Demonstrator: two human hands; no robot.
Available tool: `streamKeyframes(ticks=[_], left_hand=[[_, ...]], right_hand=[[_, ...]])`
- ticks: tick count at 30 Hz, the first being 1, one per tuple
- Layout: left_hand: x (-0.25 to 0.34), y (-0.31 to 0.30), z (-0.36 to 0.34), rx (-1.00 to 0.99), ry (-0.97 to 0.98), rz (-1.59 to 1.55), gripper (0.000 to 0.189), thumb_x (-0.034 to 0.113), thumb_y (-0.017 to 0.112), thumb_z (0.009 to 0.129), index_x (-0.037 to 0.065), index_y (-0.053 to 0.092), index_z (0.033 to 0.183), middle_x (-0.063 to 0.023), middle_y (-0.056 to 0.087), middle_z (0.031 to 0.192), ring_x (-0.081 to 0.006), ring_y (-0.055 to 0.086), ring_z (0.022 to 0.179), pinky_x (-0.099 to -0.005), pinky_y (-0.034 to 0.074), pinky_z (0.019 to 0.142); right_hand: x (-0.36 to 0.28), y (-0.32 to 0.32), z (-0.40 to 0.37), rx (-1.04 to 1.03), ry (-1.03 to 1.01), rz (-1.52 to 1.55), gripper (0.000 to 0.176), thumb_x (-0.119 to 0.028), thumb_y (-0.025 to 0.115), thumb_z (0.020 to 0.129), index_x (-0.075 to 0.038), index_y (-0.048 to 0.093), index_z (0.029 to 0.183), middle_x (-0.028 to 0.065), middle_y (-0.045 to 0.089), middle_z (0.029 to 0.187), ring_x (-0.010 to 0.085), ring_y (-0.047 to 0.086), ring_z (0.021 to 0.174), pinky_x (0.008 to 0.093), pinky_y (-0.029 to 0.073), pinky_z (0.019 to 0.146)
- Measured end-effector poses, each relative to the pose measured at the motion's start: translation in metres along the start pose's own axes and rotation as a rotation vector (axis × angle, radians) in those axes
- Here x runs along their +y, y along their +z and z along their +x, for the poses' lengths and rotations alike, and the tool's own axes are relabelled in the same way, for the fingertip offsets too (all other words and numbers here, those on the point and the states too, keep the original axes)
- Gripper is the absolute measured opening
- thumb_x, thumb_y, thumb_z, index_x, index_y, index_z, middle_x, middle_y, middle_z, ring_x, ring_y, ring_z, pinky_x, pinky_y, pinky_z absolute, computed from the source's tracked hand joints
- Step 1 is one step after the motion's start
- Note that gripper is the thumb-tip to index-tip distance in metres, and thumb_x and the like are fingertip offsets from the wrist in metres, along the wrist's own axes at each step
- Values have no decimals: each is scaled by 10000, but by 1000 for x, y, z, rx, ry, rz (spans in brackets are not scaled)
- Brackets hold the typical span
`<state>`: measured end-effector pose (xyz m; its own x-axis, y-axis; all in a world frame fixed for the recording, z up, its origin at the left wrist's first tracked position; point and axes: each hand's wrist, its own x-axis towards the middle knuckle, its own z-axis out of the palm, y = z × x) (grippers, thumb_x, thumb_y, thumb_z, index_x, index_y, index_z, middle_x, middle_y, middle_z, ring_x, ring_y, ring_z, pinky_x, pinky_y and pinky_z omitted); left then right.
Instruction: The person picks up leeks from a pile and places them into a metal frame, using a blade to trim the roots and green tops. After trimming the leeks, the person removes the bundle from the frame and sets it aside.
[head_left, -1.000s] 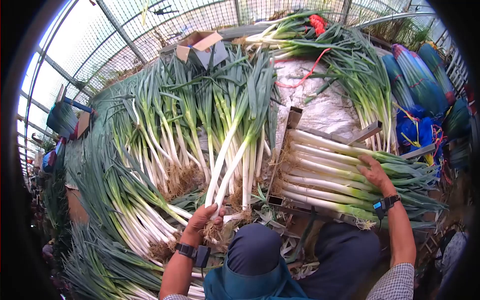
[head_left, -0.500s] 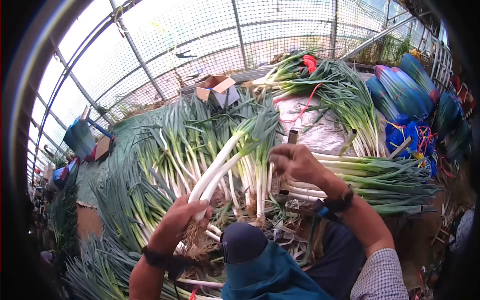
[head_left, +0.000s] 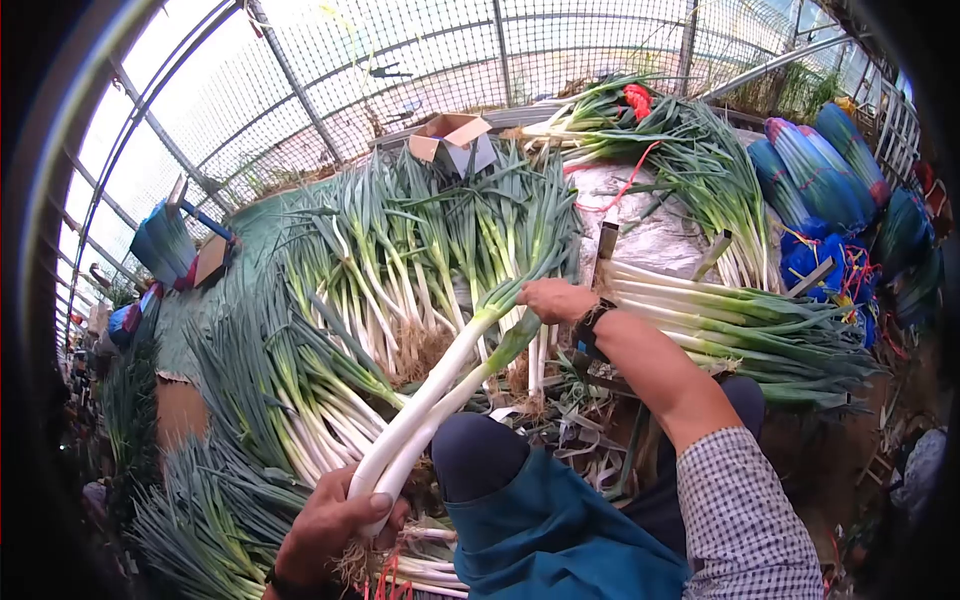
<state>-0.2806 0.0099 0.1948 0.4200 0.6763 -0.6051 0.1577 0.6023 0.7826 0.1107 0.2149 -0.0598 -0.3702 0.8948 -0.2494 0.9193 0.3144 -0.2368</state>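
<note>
Two thick large green onions slant across in front of my knees, white stalks low and green leaves up and to the right. My left hand is closed round their white lower ends, just above the roots. Higher up, my right hand is closed on their green leaves; the fingertips are partly hidden. Beyond the hands, a row of loose green onions lies with roots toward me. A neat stack of green onions rests to the right between upright metal posts.
A small open cardboard box sits on the leaves at the back. Wrapped blue bundles and blue netting are at right. More green onions lie at left, with red ties near my left hand. A mesh wall closes the back.
My left hand has come down toward me with the green onions' root ends. My right hand has moved from beside the leaves onto them and closed. The view has shifted slightly.
</note>
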Motion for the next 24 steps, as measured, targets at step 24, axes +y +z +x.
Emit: streamKeyframes(ticks=[24], left_hand=[[-36,-21,-38,36,45,-83,621,198,724,827,-129,488,1300,-178,652,754,-189,549,486,-324,455,461]], right_hand=[[28,-20,-43,-16,-83,208,134,-53,648,768,-24,724,874,197,694,830,350,673,718,434,531,637]])
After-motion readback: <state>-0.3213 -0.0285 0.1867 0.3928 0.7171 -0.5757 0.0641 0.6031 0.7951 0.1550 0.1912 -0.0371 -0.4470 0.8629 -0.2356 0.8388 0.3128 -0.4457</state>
